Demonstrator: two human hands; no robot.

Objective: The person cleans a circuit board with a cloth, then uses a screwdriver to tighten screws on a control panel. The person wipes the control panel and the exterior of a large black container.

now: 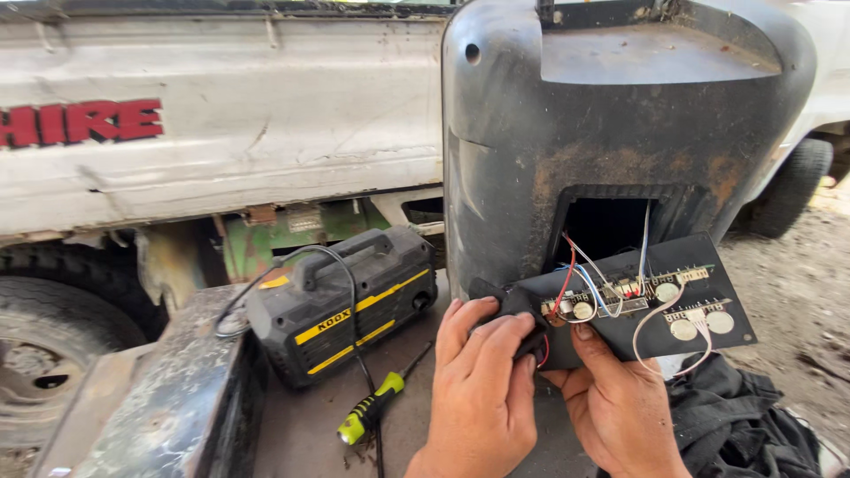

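Note:
A large black plastic speaker cabinet [611,115] stands upright with a rectangular opening low in its back. A black control panel [699,296] with circuit boards and red, white and blue wires hangs out of that opening. My left hand [482,389] grips the panel's left end, fingers curled over a small black part. My right hand [615,403] holds the panel from below, thumb on its lower edge.
A black and yellow portable unit [341,301] with a handle sits to the left, a black cable looping from it. A yellow-handled screwdriver [376,407] lies in front. A white truck [221,115] stands behind. Black cloth [744,425] lies at the lower right.

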